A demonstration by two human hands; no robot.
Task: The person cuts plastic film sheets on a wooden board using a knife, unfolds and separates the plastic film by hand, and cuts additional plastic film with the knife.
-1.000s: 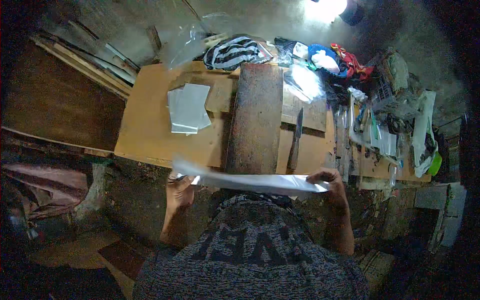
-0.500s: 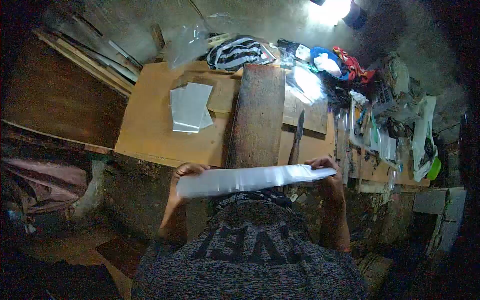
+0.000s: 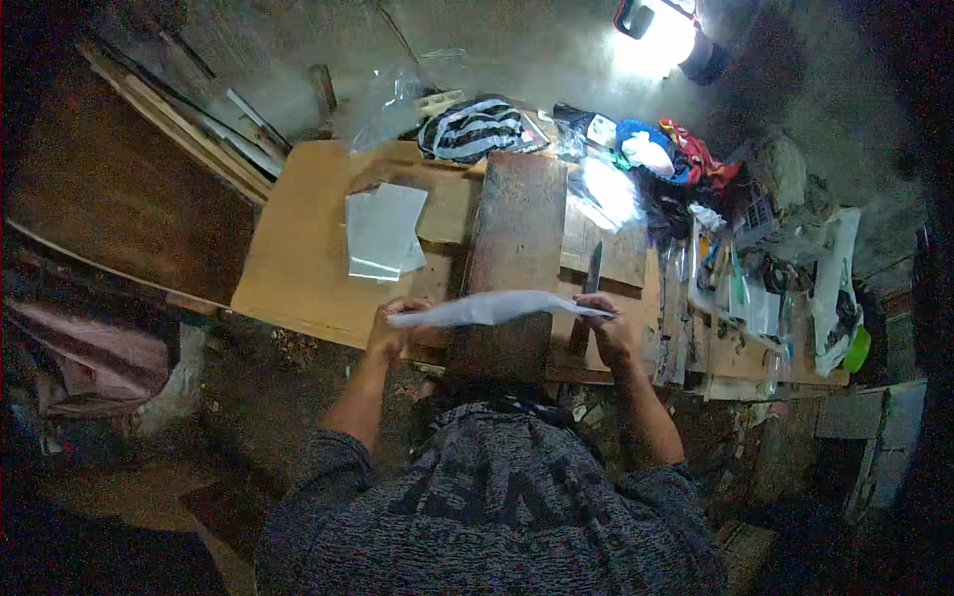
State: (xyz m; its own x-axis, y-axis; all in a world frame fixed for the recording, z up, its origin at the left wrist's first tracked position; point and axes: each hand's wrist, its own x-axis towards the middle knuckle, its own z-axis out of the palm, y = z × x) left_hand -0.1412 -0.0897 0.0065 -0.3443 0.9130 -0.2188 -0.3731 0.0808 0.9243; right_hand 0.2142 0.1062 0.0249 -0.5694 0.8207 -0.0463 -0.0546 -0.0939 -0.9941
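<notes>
A whitish plastic sheet (image 3: 497,308) stretches between my two hands, over the near end of a dark wooden board (image 3: 519,228). My left hand (image 3: 399,323) is closed on its left end, and my right hand (image 3: 604,323) pinches its right end. Behind my right hand a knife (image 3: 593,268) lies on the wood, its lower part partly hidden. Several pale flat sheets (image 3: 383,230) lie overlapping on the tabletop (image 3: 288,248), beyond my left hand.
Along the table's back are a black-and-white striped bundle (image 3: 482,129), clear plastic and a red and blue cloth pile (image 3: 686,154). A bright lamp (image 3: 656,40) shines above. Tools and plastic pieces (image 3: 740,278) crowd the right side, near a green object (image 3: 857,350).
Both hands have moved forward over the table edge and closer together. The sheet between them has gone with them and now bows slightly upward.
</notes>
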